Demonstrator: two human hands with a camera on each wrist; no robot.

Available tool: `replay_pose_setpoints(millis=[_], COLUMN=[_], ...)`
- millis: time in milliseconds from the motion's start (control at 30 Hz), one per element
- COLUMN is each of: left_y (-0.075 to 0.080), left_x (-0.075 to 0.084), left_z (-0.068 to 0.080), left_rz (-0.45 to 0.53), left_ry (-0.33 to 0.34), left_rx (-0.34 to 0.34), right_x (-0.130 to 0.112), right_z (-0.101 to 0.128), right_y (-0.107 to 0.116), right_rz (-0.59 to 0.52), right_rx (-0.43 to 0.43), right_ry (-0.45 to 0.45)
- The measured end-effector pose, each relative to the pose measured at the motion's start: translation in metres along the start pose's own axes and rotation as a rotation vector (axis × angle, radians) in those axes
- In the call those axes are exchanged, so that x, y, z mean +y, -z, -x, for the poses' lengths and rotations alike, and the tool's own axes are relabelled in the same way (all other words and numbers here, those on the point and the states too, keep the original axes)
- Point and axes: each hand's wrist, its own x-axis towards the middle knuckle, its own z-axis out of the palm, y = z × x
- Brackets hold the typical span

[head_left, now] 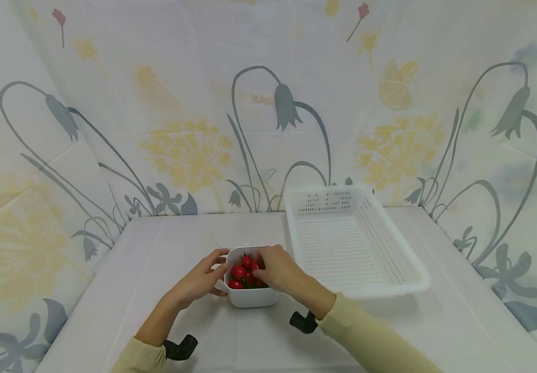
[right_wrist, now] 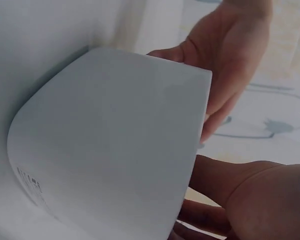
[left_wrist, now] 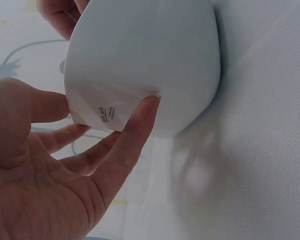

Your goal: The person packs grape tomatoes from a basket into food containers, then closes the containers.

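Observation:
A small white square container (head_left: 252, 298) stands on the table with several red cherry tomatoes (head_left: 239, 272) in it, some with green stems. My left hand (head_left: 201, 280) holds the container's left side. In the left wrist view, the left thumb is at the rim and a finger of the left hand (left_wrist: 65, 190) presses the outer wall. From the right, my right hand (head_left: 278, 269) reaches over the rim, fingers down among the tomatoes. The wall hides the fingertips of the right hand (right_wrist: 270, 200) in the right wrist view, so whether they pinch a tomato is unclear.
A large white perforated plastic basket (head_left: 401, 254) lies to the right of the container, close behind my right forearm. White cloth covers the table (head_left: 170, 233). A floral-printed curtain (head_left: 194, 77) hangs at the back and both sides.

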Motion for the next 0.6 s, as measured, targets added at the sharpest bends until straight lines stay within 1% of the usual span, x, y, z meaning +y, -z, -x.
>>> replay_pose_setpoints(millis=[133, 300, 467, 600], left_y=[-0.0005, -0.0014, -0.0012, -0.0011], left_x=[-0.0012, -0.0011, 0.0015, 0.0031], left_z=[-0.0001, -0.0001, 0.0014, 0.0026], left_rz=[0.005, 0.009, 0.009, 0.005], left_ry=[-0.003, -0.004, -0.004, -0.011], left_rx=[0.002, 0.000, -0.007, -0.018], right_x=[-0.0009, -0.0010, -0.0008, -0.0010], right_z=[-0.0020, -0.0024, -0.0034, -0.0020], right_y=[-0.0064, -0.0053, -0.0021, 0.0034], right_rz=[0.034, 0.069, 0.091, 0.083], right_rx=[-0.009, -0.029, -0.063, -0.086], right_ry=[0.024, 0.064, 0.058, 0.056])
